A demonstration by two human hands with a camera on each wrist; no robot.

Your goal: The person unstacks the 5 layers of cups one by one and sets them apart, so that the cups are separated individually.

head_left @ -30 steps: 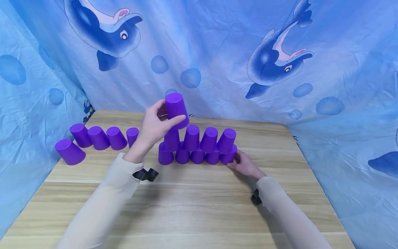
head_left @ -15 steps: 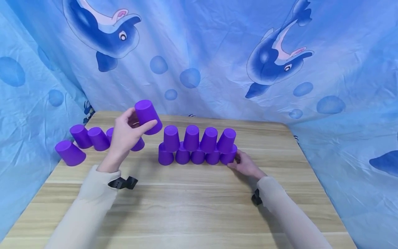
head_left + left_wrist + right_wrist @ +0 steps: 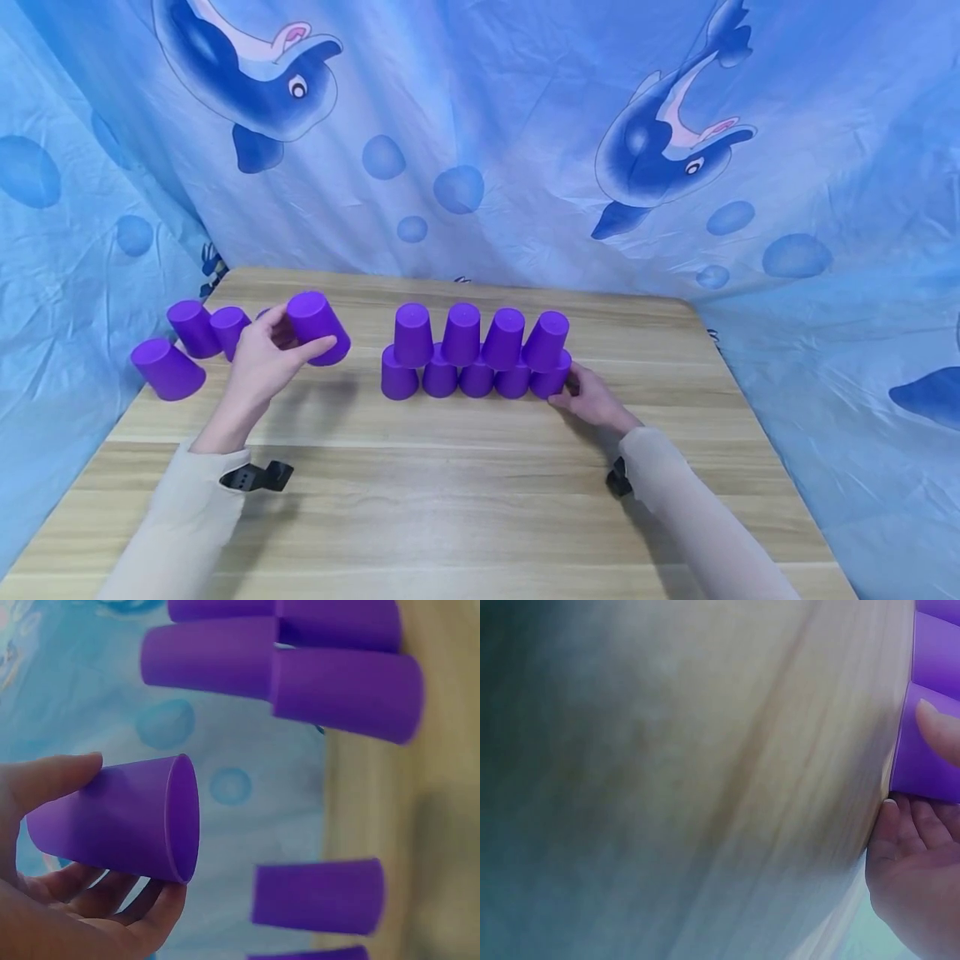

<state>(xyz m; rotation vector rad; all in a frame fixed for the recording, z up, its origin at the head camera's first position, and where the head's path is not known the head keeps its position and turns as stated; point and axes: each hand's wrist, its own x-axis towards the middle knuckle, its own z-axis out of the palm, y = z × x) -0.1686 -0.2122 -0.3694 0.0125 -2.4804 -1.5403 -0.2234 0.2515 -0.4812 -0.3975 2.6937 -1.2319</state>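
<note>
My left hand (image 3: 262, 362) grips an upside-down purple cup (image 3: 318, 329) between thumb and fingers, raised over the left of the table. In the left wrist view this cup (image 3: 112, 817) shows its open rim, pointing down to the table. My right hand (image 3: 592, 400) holds the rightmost bottom cup (image 3: 550, 377) of a two-tier stack; in the right wrist view the thumb lies on the cup (image 3: 922, 765) and the fingers at its side. The upper tier, including its leftmost cup (image 3: 413, 335), stands upside down on the lower tier.
At the left, several upside-down cups stand in a row, including an end cup (image 3: 193, 329), partly hidden by my left hand. A single cup (image 3: 168, 369) stands nearer. The wooden table (image 3: 450, 500) ends at a blue dolphin-print curtain (image 3: 525, 125).
My left hand has carried its cup left and down, from above the stack's left end to the row at the left. The right hand and the stack have stayed put.
</note>
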